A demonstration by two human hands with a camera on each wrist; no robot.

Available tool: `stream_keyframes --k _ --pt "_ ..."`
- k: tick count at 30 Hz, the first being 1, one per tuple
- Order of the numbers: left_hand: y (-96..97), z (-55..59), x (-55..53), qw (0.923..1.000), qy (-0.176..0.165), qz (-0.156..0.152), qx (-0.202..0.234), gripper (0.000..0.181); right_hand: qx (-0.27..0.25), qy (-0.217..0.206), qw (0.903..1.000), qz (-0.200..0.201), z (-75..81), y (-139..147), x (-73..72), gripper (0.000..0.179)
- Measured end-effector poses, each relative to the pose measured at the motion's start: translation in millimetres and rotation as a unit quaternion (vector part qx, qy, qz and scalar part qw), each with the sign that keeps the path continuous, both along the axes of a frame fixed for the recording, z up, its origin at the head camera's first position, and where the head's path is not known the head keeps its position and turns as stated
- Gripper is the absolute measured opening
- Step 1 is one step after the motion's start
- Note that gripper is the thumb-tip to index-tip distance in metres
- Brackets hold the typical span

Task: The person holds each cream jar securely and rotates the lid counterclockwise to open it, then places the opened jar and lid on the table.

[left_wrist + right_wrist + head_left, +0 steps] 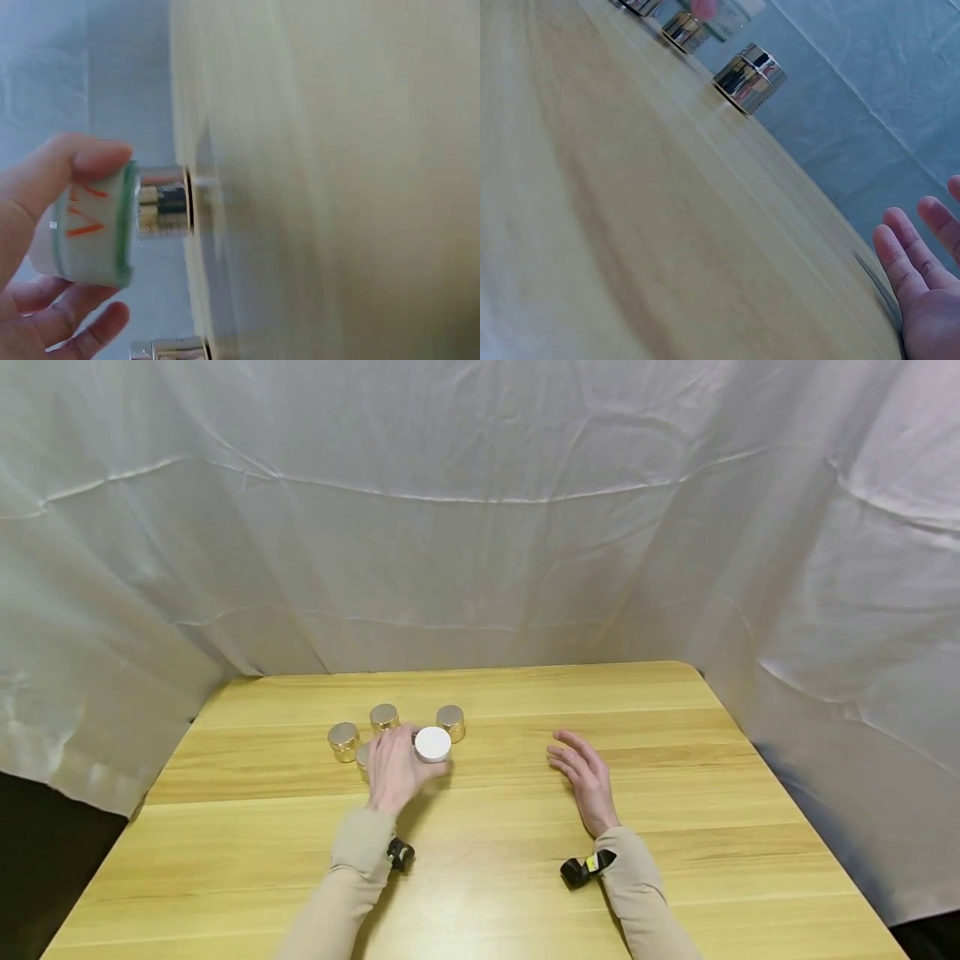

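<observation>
Behind left grip (397, 767) | gold jar (362, 759) partly hidden | white jar (432, 745) held

a pale grey cloth (480, 552) hangs across the upper half of the head view and down both sides, with creases running across it and a pinkish tint at the upper right. a light wooden table (487, 885) with streaky grain fills the lower middle, its far right corner rounded. dark areas (45, 852) show at the lower left and lower right. light reflects off the table at bottom centre.
</observation>
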State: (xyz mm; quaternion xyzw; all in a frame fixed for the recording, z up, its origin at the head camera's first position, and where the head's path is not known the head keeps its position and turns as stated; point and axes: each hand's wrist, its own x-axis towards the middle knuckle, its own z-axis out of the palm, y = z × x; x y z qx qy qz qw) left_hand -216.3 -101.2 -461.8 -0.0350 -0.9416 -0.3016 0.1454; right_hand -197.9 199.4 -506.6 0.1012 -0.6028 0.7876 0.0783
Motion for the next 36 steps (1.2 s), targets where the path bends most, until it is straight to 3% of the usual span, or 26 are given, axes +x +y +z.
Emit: stream_keyframes --k 4,7,9,12,16,21,24,28,32,33,36 --pt "6.2 -1.0 11.2 0.9961 0.010 -0.007 0.087 0.065 0.003 0.007 1.0000 0.001 -0.6 0 -0.5 0.048" --pt "11.9 -2.5 17.7 0.9858 0.004 -0.017 0.167 0.062 0.004 0.012 0.9999 0.004 -0.3 1 -0.3 0.049" --pt "16.0 -4.0 20.4 0.9744 -0.003 -0.028 0.223 0.060 0.004 0.013 0.9999 0.005 0.4 2 0.4 0.048" --pt "23.2 -7.6 22.8 0.9465 -0.029 -0.047 0.318 0.061 0.003 0.014 0.9999 0.007 0.6 2 1.1 0.048" --pt "32.2 -11.9 26.5 0.8972 -0.083 -0.061 0.429 0.067 0.003 0.017 0.9998 0.007 -0.4 2 0.9 0.048" --pt "40.7 -18.6 30.7 0.8359 -0.126 -0.099 0.525 0.069 0.009 0.026 0.9996 0.011 -0.7 2 -0.2 0.051" --pt "46.7 -22.5 33.7 0.7869 -0.146 -0.133 0.585 0.069 0.007 0.026 0.9996 0.009 0.3 2 -0.3 0.050" --pt "55.1 -28.6 36.4 0.7230 -0.165 -0.161 0.651 0.070 0.003 0.023 0.9997 0.009 0.8 1 -0.1 0.049" --pt "62.1 -33.6 38.6 0.6733 -0.169 -0.180 0.697 0.074 0.000 0.025 0.9996 0.012 -0.9 1 -0.9 0.048" --pt "63.6 -34.3 39.1 0.6573 -0.168 -0.185 0.711 0.074 0.000 0.027 0.9995 0.014 -1.6 0 -1.3 0.048" --pt "66.4 -36.7 40.6 0.6259 -0.166 -0.205 0.734 0.070 0.002 0.035 0.9993 0.016 -3.1 0 -2.7 0.048"
